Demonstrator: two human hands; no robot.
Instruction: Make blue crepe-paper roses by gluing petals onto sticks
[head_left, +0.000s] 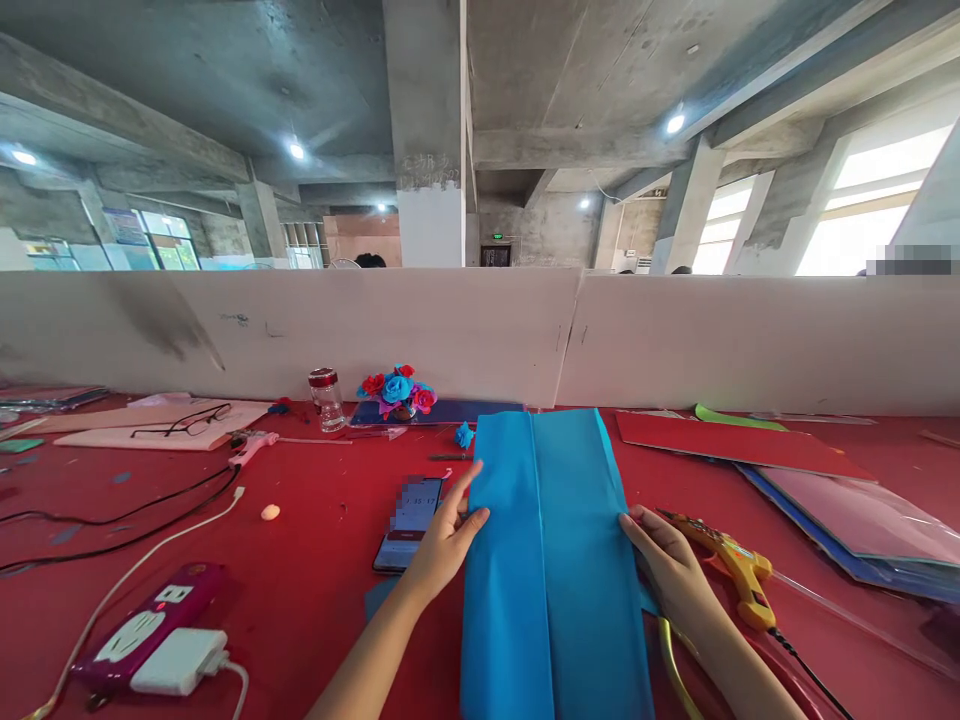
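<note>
A long blue sheet of paper (544, 570) stretches in front of me, with a lengthwise seam or fold line down its middle. My left hand (444, 540) is at its left edge, thumb tip on the paper and index finger stretched along the side; its other fingers are mostly hidden. My right hand (666, 560) pinches the right edge, thumb in front and fingers partly behind. Just right of that hand lies a yellow glue gun (731, 565). A phone (409, 525) with a lit screen lies beside my left hand.
On the red table (300, 600) are a purple power strip (161, 610) with a white charger (180, 660), cables, glasses (184, 420), a glass bottle (326, 400), and paper flowers (397, 388). Coloured sheets (870, 510) are stacked at right. A white partition (375, 320) stands behind.
</note>
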